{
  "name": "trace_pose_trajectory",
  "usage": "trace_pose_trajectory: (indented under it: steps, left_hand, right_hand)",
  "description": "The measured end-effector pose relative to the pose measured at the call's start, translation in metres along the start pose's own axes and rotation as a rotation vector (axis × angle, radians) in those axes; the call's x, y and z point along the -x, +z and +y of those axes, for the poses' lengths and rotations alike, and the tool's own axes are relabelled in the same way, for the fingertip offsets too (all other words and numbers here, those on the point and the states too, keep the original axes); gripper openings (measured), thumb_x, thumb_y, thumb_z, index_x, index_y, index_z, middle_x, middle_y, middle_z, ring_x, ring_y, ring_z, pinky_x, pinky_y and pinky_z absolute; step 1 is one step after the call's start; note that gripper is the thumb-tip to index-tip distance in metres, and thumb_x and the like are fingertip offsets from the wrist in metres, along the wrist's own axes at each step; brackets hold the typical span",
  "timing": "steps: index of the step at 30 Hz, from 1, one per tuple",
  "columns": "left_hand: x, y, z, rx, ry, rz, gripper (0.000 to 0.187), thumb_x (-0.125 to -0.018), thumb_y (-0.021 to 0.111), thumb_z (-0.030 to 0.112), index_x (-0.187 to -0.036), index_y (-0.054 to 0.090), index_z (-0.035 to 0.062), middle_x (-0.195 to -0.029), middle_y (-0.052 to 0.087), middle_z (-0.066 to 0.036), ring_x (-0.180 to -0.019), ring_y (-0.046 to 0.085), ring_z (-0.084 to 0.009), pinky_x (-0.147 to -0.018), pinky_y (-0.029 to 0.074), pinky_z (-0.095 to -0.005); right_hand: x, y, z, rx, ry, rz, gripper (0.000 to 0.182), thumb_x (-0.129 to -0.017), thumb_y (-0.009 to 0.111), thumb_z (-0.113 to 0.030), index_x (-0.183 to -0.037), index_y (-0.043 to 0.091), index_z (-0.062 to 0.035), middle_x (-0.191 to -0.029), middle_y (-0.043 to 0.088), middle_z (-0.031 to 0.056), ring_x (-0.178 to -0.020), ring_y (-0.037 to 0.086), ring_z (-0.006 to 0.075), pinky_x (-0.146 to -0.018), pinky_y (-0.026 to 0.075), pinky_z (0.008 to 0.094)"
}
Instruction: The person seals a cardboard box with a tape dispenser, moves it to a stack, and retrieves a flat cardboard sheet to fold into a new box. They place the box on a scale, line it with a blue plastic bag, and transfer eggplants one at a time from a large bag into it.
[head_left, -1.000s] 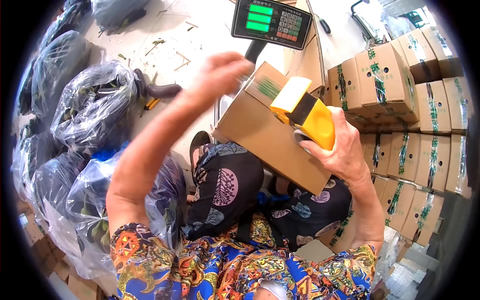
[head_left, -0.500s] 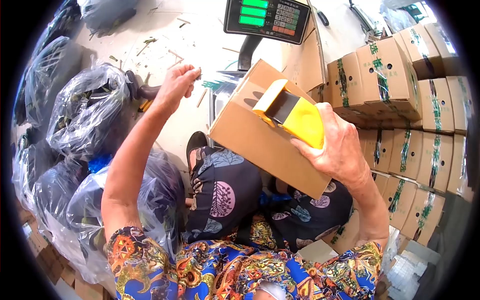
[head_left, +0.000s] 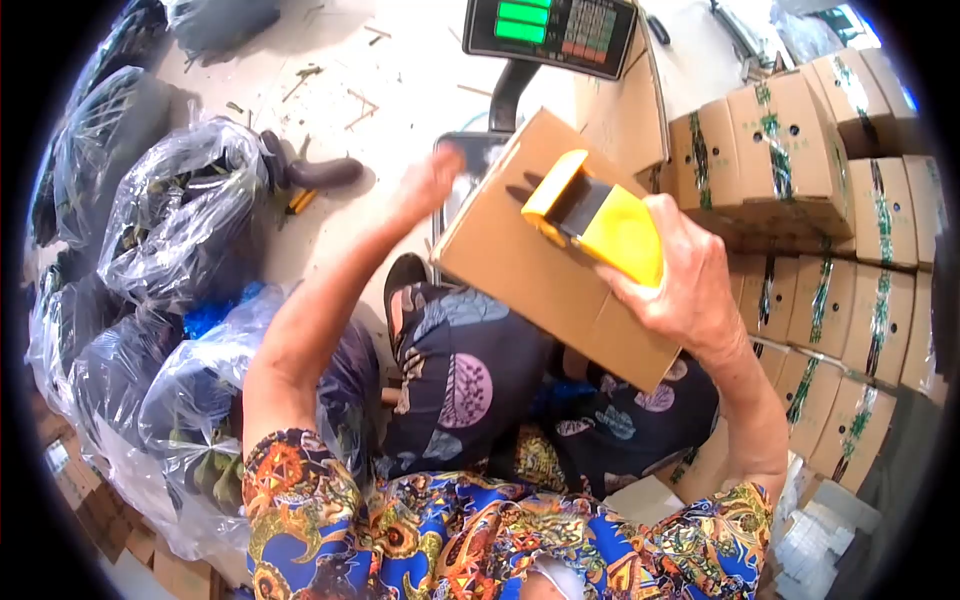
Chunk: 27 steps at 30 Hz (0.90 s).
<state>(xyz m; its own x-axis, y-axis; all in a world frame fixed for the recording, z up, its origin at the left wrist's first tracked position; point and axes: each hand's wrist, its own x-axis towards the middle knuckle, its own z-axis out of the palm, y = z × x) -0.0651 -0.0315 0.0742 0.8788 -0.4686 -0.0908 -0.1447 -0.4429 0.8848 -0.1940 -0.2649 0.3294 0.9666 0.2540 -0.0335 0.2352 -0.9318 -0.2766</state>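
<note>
My right hand [head_left: 690, 280] is wrapped round a yellow tape dispenser [head_left: 620, 235] with a dark middle part, held over the side of a cardboard box [head_left: 530, 265]. The box lies tilted above my knees and has dark oval holes near its far end. My left hand [head_left: 435, 180] is raised by the box's left far edge, smeared by motion, so its fingers and anything in them cannot be made out. Beyond the box is a scale platform [head_left: 465, 140], partly hidden.
A scale display [head_left: 548, 30] with green digits stands at the top. Taped cardboard boxes [head_left: 785, 150] are stacked at the right. Clear plastic bags [head_left: 185, 215] fill the left. Dark purple eggplants [head_left: 325, 173] and plant scraps lie on the floor.
My left hand has moved right, toward the box's far edge. The view has shifted a little. My right hand still holds the yellow dispenser against the box.
</note>
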Motion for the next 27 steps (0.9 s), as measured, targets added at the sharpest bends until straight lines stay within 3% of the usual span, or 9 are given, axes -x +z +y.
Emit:
trace_pose_trajectory:
  steps: [3,6,10,12,13,16,19,24,27]
  left_hand:
    - [-0.018,-0.018,0.085,0.795,-0.055,0.037,0.044,-0.094,0.051,0.038,-0.124,0.055,0.0062,-0.108,0.064,-0.013,-0.097,0.059,-0.0188,-0.088,0.045,-0.0346]
    - [-0.013,-0.010,0.122,0.368,0.018,-0.281,0.053,-0.095,0.045,0.042,-0.136,0.047,0.0081,-0.124,0.060,-0.010,-0.113,0.056,-0.0205,-0.097,0.042,-0.0338]
    - [-0.051,0.035,0.015,0.663,0.171,-0.244,0.060,-0.099,0.031,0.050,-0.137,0.047,0.0065,-0.129,0.057,-0.013,-0.119,0.055,-0.0236,-0.099,0.044,-0.0359]
    - [-0.025,0.001,0.070,0.977,-0.514,-0.284,0.061,-0.100,0.030,0.049,-0.137,0.046,0.0032,-0.128,0.057,-0.016,-0.117,0.056,-0.0249,-0.099,0.045,-0.0358]
    - [-0.012,-0.012,0.100,0.720,-0.266,-0.061,0.060,-0.100,0.032,0.047,-0.134,0.048,0.0000,-0.123,0.060,-0.018,-0.116,0.057,-0.0255,-0.098,0.045,-0.0341]
    - [0.002,-0.026,0.148,0.046,0.026,-0.006,0.059,-0.099,0.038,0.045,-0.137,0.042,0.0005,-0.129,0.055,-0.025,-0.118,0.055,-0.0317,-0.098,0.042,-0.0371]
    - [0.000,-0.030,0.170,-0.376,-0.066,-0.045,0.061,-0.096,0.044,0.043,-0.142,0.035,0.0027,-0.114,0.059,-0.032,-0.112,0.056,-0.0434,-0.096,0.042,-0.0439]
    - [-0.005,-0.024,0.168,-0.509,0.080,-0.040,0.051,-0.094,0.050,0.027,-0.138,0.036,0.0071,-0.105,0.063,-0.026,-0.095,0.063,-0.0403,-0.081,0.049,-0.0440]
    - [-0.006,-0.024,0.161,-0.380,0.070,-0.008,0.055,-0.097,0.043,0.041,-0.138,0.036,0.0044,-0.099,0.065,-0.028,-0.096,0.062,-0.0450,-0.083,0.048,-0.0482]
  right_hand:
    - [-0.006,0.001,0.002,0.009,0.000,0.002,0.055,-0.070,0.079,-0.027,-0.107,0.049,0.0002,-0.088,0.064,0.0227,-0.080,0.067,0.0383,-0.070,0.056,0.0425]
    - [-0.007,0.000,0.005,0.003,-0.019,0.006,0.055,-0.069,0.080,-0.028,-0.105,0.048,-0.0005,-0.086,0.064,0.0225,-0.078,0.067,0.0383,-0.069,0.055,0.0437]
    - [-0.006,0.001,0.003,0.016,-0.004,0.001,0.050,-0.070,0.078,-0.025,-0.104,0.049,-0.0022,-0.084,0.063,0.0220,-0.079,0.065,0.0401,-0.069,0.054,0.0434]
    - [-0.002,0.002,0.004,-0.033,-0.005,-0.014,0.051,-0.070,0.078,-0.026,-0.105,0.049,-0.0019,-0.086,0.063,0.0223,-0.080,0.065,0.0407,-0.069,0.054,0.0440]
    - [-0.004,0.001,0.007,-0.062,0.000,0.001,0.052,-0.070,0.078,-0.026,-0.105,0.049,-0.0018,-0.087,0.063,0.0225,-0.080,0.065,0.0410,-0.069,0.054,0.0442]
    - [-0.006,-0.004,0.008,-0.106,0.015,-0.033,0.049,-0.071,0.078,-0.025,-0.103,0.049,-0.0017,-0.087,0.063,0.0227,-0.080,0.065,0.0412,-0.069,0.054,0.0449]
    - [-0.013,-0.009,0.008,-0.134,0.051,-0.104,0.047,-0.071,0.077,-0.023,-0.101,0.048,-0.0015,-0.086,0.062,0.0226,-0.080,0.065,0.0409,-0.069,0.054,0.0456]
    - [-0.006,-0.002,0.016,-0.123,-0.011,-0.059,0.047,-0.072,0.077,-0.024,-0.100,0.046,-0.0018,-0.082,0.063,0.0220,-0.078,0.065,0.0411,-0.068,0.054,0.0457]
    - [0.003,-0.003,0.014,-0.098,0.014,0.031,0.048,-0.072,0.077,-0.024,-0.101,0.046,-0.0013,-0.081,0.063,0.0225,-0.077,0.065,0.0413,-0.068,0.054,0.0450]
